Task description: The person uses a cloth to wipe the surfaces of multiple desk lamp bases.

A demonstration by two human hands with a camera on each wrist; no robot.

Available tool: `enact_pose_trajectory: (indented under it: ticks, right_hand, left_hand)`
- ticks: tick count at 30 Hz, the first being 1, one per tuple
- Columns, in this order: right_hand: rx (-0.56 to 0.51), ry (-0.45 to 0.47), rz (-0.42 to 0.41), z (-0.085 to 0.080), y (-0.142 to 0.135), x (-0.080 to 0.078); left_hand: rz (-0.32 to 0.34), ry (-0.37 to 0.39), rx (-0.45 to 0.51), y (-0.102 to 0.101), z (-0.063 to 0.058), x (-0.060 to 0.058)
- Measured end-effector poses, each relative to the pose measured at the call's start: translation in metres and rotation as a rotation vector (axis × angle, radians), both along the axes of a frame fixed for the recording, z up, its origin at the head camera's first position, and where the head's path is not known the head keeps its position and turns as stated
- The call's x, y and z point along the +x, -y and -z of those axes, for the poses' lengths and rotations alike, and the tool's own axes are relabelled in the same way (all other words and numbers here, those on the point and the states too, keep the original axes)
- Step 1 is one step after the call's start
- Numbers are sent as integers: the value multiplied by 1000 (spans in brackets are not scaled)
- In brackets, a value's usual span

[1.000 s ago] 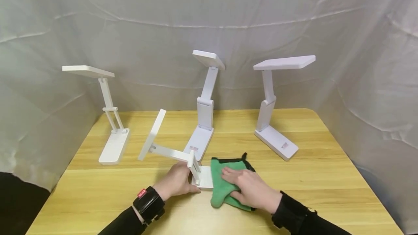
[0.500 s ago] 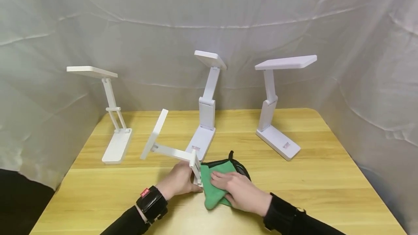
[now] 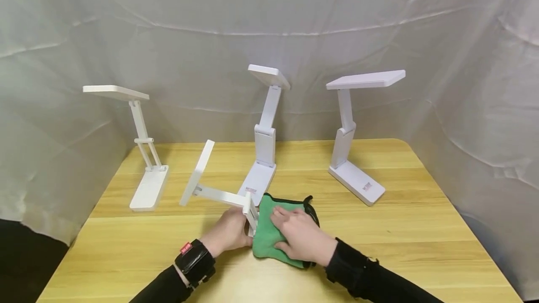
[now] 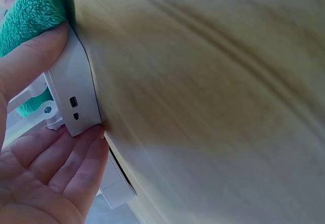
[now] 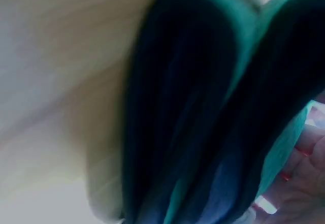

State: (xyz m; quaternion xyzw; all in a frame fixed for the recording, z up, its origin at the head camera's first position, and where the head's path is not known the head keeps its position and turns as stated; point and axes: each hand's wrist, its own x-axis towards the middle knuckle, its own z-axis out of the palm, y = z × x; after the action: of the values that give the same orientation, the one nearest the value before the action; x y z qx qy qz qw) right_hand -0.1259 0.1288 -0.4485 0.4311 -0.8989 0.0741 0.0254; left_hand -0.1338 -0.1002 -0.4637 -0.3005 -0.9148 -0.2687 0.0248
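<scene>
My left hand (image 3: 228, 232) holds the base of a white folding desk lamp (image 3: 221, 196) at the near middle of the table. In the left wrist view, thumb and fingers take the end of the lamp base (image 4: 75, 89), which has two small ports. This lamp's head leans steeply to the left. A green cloth (image 3: 264, 235) with black edging covers most of the base. My right hand (image 3: 304, 236) grips the cloth over the base, its thumb nearer me and its fingers farther off. In the right wrist view the folded cloth (image 5: 277, 158) hides much of that hand.
Three more white desk lamps stand unfolded behind: one at the left (image 3: 149, 188), one at the centre (image 3: 258, 181) and one at the right (image 3: 358, 183). The wooden table (image 3: 421, 247) meets a grey curtain (image 3: 202, 69) at its back and sides.
My right hand has slid left with the cloth along the base, up to the lamp's upright, covering more of the base. My left hand stays on the base.
</scene>
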Motion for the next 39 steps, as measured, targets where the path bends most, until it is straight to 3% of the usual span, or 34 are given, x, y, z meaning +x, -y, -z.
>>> enact_pose_trajectory:
  ticks: [3, 6, 12, 16, 21, 24, 27, 31, 33, 36, 39]
  right_hand:
    - [-23, -32, -72, 3, 2, 4]
    - [-64, -26, -124, 7, -12, 9]
    - [-98, 39, -8, 4, -44, 7]
    - [-21, 0, 21, -1, -31, 1]
    - [41, -98, -55, -2, 3, 2]
    - [5, -115, -119, 2, 2, 6]
    - [-60, -55, -145, 5, -14, 10]
    - [-118, 21, -62, 6, -36, 10]
    - [-108, 17, -5, 4, -41, 8]
    - [-47, -12, 41, 1, -34, 3]
    - [11, -35, 38, 0, -18, -2]
  left_hand:
    - [7, -18, 0, 0, 1, -1]
    - [-6, 28, 1, 0, 1, -1]
    - [-29, 75, -14, -1, -2, -2]
    - [-24, 64, -14, 0, -2, -3]
    - [3, -4, -1, 0, 1, -3]
    - [4, 7, -2, 0, 2, -1]
    - [-3, 60, 10, -1, 3, 1]
    - [-17, 87, 11, -2, 2, 1]
    - [-25, 82, -1, -1, 1, 0]
    - [-21, 61, -12, -1, 1, -1]
    - [-6, 39, -8, -1, 2, -2]
